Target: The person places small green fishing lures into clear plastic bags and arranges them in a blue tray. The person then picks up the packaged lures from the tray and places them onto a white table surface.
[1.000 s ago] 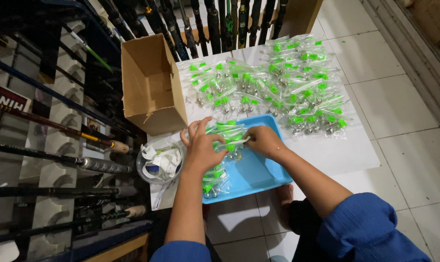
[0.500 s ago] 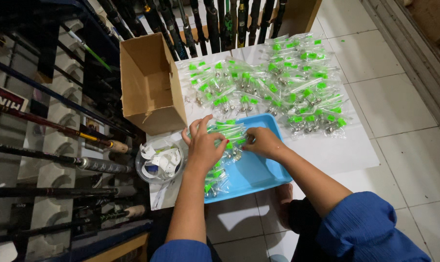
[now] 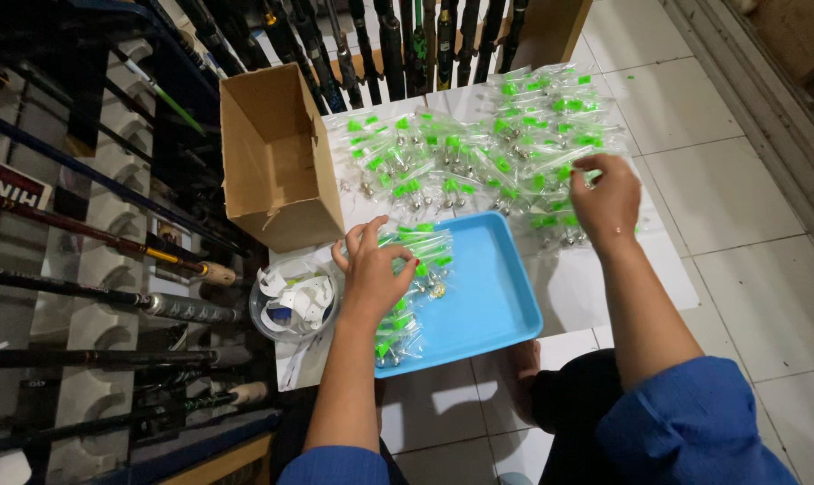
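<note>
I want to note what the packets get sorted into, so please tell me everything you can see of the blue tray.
The blue tray is a shallow rectangular tray with rounded corners and a low raised rim; it looks like smooth light-blue plastic. It lies flat on the white table, slightly turned, its near edge reaching the table's front edge. A stack of clear packets with green tabs fills its left side, and the left hand rests on them. The right part is bare. The right hand is away from it.

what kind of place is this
Probably a fishing tackle shop or its stockroom. Fishing rods fill racks along the left and top, and a white table holds many small clear packets with green tags. The left hand rests on packets in a blue tray.
</note>
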